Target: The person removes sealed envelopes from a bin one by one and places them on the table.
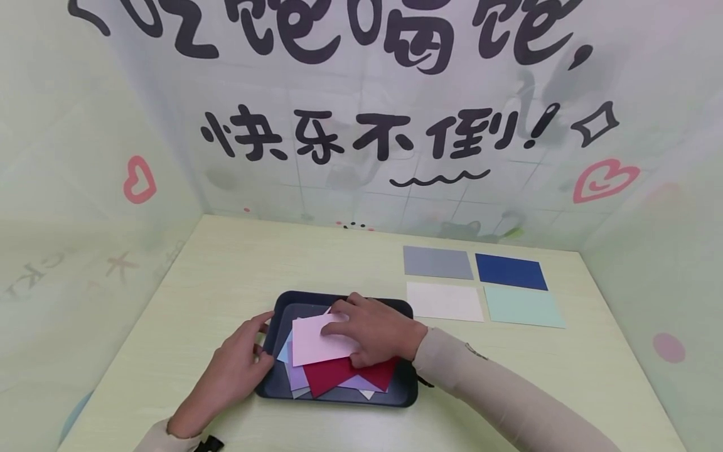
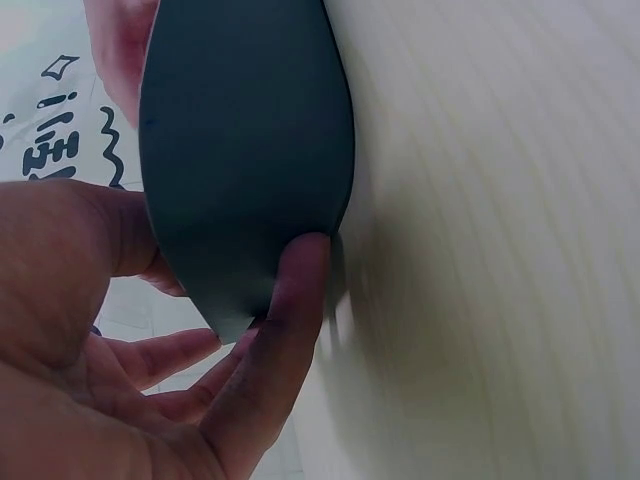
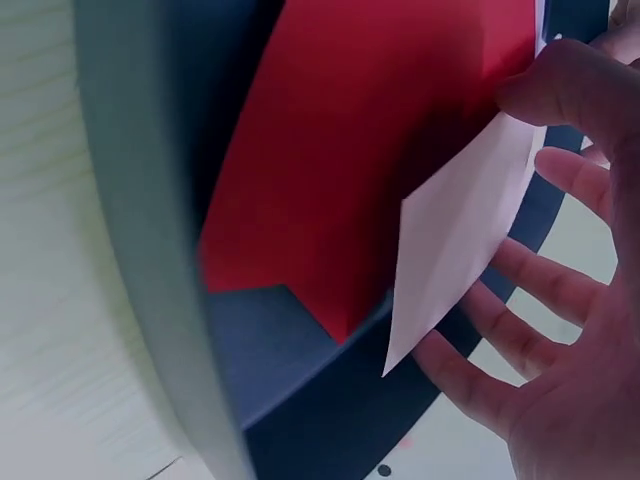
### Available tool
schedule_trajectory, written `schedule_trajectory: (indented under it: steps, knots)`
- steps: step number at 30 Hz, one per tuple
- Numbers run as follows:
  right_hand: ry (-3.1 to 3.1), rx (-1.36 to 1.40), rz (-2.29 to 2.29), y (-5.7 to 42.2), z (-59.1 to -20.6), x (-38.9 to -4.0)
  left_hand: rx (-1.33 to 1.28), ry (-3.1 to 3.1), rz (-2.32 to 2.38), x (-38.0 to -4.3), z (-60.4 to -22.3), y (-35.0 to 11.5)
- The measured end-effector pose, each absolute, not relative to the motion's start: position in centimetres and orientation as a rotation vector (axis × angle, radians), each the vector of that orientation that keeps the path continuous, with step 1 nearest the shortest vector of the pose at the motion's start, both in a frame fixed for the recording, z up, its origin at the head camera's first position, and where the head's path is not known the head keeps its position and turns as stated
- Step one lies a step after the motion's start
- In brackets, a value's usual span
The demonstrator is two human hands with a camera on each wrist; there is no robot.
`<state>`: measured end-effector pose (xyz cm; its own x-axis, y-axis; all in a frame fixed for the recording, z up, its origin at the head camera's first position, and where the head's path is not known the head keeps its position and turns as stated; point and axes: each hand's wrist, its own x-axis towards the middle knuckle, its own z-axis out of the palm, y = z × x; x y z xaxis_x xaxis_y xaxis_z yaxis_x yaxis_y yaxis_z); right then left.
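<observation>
A dark shallow tray (image 1: 392,397) holds a loose pile of coloured cards. At the tray's left end, my left hand (image 1: 234,361) grips the side, its fingers and thumb curled about the dark wall (image 2: 250,120) in the left wrist view. My right hand (image 1: 378,329) is over the pile and holds a pale pink card (image 1: 310,342) by its right part. In the right wrist view the thumb lies at the edge of the pink card (image 3: 455,235), with fingers behind it. Under it lie red cards (image 1: 330,375), a lilac card (image 1: 296,376) and a light blue corner (image 1: 283,353).
Behind the tray to the right, cards lie flat in two rows: grey-blue (image 1: 437,262) and dark blue (image 1: 511,272) at the back, whitish (image 1: 444,301) and mint green (image 1: 524,306) in front. Printed cloth walls (image 1: 361,201) border the pale wooden table (image 1: 243,251).
</observation>
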<state>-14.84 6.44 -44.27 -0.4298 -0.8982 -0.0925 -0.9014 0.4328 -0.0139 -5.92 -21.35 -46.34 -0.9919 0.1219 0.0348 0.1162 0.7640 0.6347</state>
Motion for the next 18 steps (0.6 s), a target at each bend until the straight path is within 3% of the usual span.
schedule_trajectory:
  steps: [18]
  knots:
    - [2.605,-1.655,-0.009,9.6,-41.9,-14.3,0.165,2.922,1.041,-6.1,-46.4,-21.3]
